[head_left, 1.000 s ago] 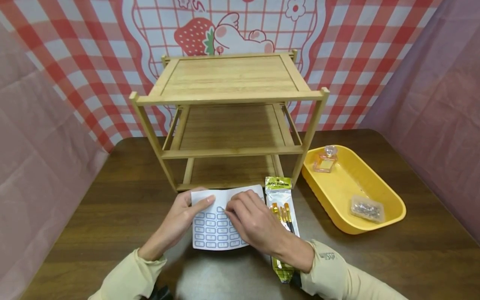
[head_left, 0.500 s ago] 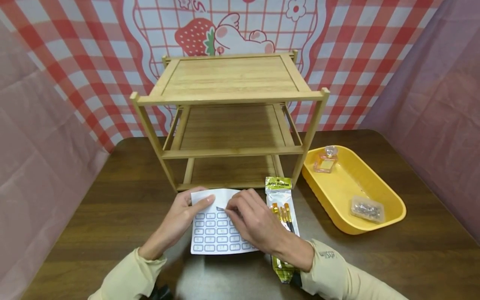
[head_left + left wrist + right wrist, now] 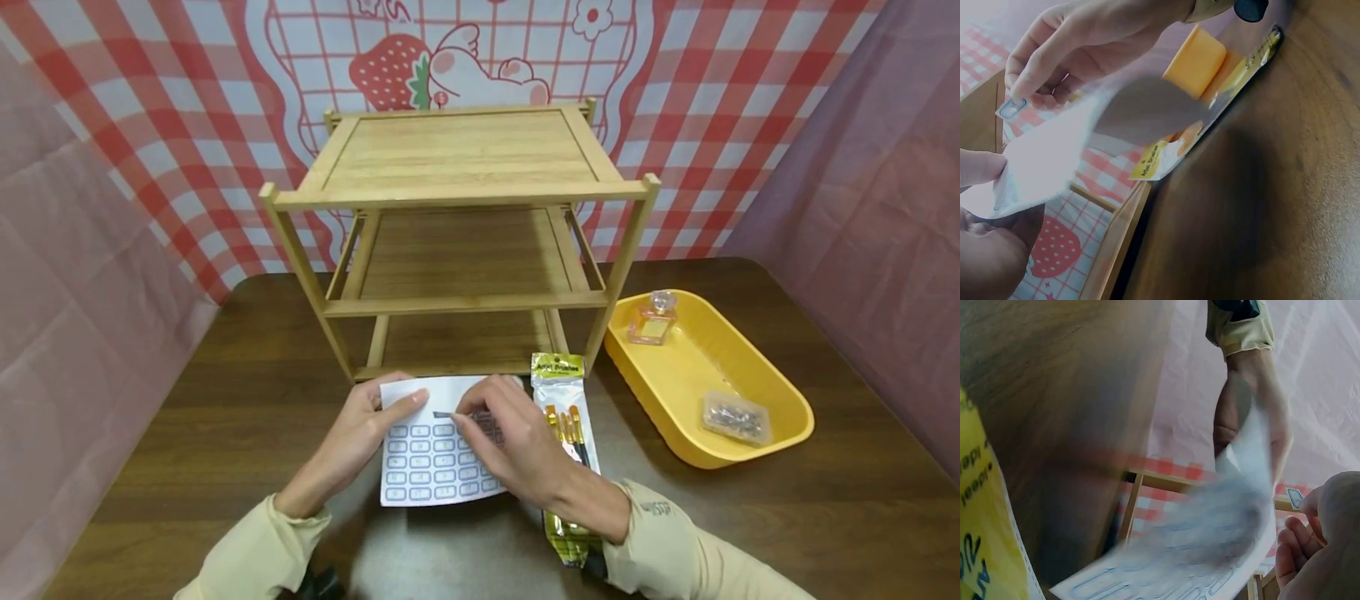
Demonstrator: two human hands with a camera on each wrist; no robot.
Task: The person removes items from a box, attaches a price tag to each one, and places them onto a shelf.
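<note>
The left hand (image 3: 360,433) grips the upper left edge of a white sheet (image 3: 420,492) printed with rows of blue-framed labels, its thumb on the front. Just over the sheet, the right hand (image 3: 517,442) pinches one small label (image 3: 442,414) between thumb and forefinger. In the left wrist view that label (image 3: 1011,109) stands clear of the sheet (image 3: 1041,162) at the fingertips of the right hand (image 3: 1079,50). The right wrist view shows the label (image 3: 1295,497) too, beside the curved sheet (image 3: 1172,550). The right hand covers part of the sheet's right side.
A three-tier wooden shelf (image 3: 465,198) stands behind the hands. Right of the sheet lies a pack of artist brushes (image 3: 557,392), partly under the right forearm. The yellow tray (image 3: 697,367) at the right holds a perfume bottle (image 3: 652,319) and a small clear box (image 3: 736,418).
The small label has come away from the sheet in the right fingers and now shows more fully. The sheet's lower edge has dropped slightly and its right side has bent. The left hand keeps its grip.
</note>
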